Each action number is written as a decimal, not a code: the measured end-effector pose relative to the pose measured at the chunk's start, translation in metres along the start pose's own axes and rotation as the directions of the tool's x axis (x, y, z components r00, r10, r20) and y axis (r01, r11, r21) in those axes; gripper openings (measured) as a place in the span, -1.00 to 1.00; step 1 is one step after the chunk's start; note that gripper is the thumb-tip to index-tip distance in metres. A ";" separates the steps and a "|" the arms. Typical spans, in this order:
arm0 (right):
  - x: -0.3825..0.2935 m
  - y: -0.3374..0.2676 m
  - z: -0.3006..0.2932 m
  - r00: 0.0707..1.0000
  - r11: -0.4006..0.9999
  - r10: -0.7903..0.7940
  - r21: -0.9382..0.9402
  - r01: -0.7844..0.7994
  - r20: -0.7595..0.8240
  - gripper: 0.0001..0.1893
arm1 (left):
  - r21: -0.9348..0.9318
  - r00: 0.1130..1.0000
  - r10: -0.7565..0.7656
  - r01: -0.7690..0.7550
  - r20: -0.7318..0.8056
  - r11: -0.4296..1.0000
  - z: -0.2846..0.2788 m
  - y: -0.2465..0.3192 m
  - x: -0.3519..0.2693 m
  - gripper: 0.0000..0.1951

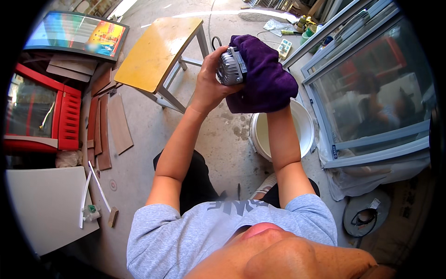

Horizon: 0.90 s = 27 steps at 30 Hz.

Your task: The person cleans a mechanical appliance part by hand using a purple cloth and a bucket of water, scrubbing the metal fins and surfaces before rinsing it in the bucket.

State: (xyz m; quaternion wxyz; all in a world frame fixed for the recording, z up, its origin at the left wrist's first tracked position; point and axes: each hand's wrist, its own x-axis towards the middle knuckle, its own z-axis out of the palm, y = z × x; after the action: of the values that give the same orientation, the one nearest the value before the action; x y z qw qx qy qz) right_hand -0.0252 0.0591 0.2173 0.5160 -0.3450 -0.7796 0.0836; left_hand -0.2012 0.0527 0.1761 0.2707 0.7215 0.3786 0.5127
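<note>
My left hand (209, 75) grips a small finned metal motor (230, 68) by its housing, with the thumb and fingers around its near side. A dark cable loop (216, 42) sticks up beside it, and a label shows on its flank. A purple cloth (263, 75) drapes over my right hand and lies against the motor's right side. The right fingers are hidden under the cloth; only the wrist and forearm (284, 139) come out below. Both hands are raised above the concrete floor, and a white bucket (256, 136) stands beneath my right forearm.
A yellow-topped stool (160, 48) stands ahead on the left. Wood planks (119, 123) lie on the floor near a red cabinet (68, 115). Framed glass panels (376, 90) lean at the right, above a grey coil (352, 216). A power strip (284, 48) lies beyond the cloth.
</note>
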 end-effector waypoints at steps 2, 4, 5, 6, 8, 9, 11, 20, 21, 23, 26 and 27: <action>-0.001 -0.002 0.002 1.000 1.000 0.012 0.015 -0.012 -0.011 -0.52 | 0.074 0.996 0.086 -0.086 -0.007 0.994 0.001 0.002 0.000 0.02; -0.005 -0.004 0.007 0.998 1.000 0.020 0.020 -0.019 -0.051 -0.52 | 0.089 1.000 0.009 -0.007 -0.020 0.996 0.002 0.004 -0.001 0.00; -0.007 -0.006 0.009 0.997 0.999 0.025 0.021 -0.024 -0.071 -0.52 | 0.087 0.999 -0.029 0.031 -0.029 0.996 0.002 0.004 0.000 -0.01; -0.008 -0.008 0.012 0.995 0.999 0.034 0.024 -0.032 -0.091 -0.52 | 0.074 0.999 -0.022 0.024 -0.034 0.997 0.003 0.004 0.000 -0.01; -0.012 -0.010 0.015 0.992 0.998 0.049 0.031 -0.046 -0.113 -0.52 | 0.060 0.999 -0.036 0.039 -0.039 0.997 0.004 0.004 0.001 -0.02; -0.013 -0.012 0.016 0.991 0.998 0.057 0.034 -0.054 -0.120 -0.52 | -0.089 0.995 -0.087 0.083 -0.047 0.993 0.004 0.004 0.002 -0.02; -0.014 -0.013 0.016 0.989 0.996 0.085 0.044 -0.080 -0.123 -0.52 | -0.357 0.971 -0.237 0.213 -0.024 0.910 0.004 0.005 0.006 0.00; -0.016 -0.004 0.019 0.977 0.974 -0.099 -0.218 0.057 -0.189 -0.59 | -0.427 0.971 -0.240 0.225 0.018 0.876 0.005 0.002 0.006 0.00; -0.018 -0.005 0.022 0.968 0.967 -0.120 -0.247 0.063 -0.221 -0.61 | -0.435 0.969 -0.248 0.229 0.014 0.871 0.005 0.000 0.005 -0.02; -0.020 -0.004 0.027 0.965 0.950 -0.110 -0.310 0.032 -0.238 -0.61 | -0.449 0.962 -0.272 0.245 0.004 0.859 0.006 -0.004 0.006 -0.07; -0.021 -0.002 0.032 0.972 0.966 0.050 -0.235 -0.105 -0.228 -0.56 | -0.588 0.909 -0.404 0.381 0.098 0.713 0.005 -0.008 0.008 -0.19; -0.016 0.002 0.035 0.961 0.981 0.148 -0.085 -0.172 -0.234 -0.57 | -0.565 0.882 -0.436 0.456 0.180 0.688 0.003 -0.010 0.008 -0.20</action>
State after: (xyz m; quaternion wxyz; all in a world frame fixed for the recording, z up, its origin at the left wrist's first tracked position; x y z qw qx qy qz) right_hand -0.0506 0.0586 0.1888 0.5744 -0.4406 -0.6885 0.0440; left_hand -0.1991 0.0651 0.1720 0.6039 0.4946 0.3589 0.5118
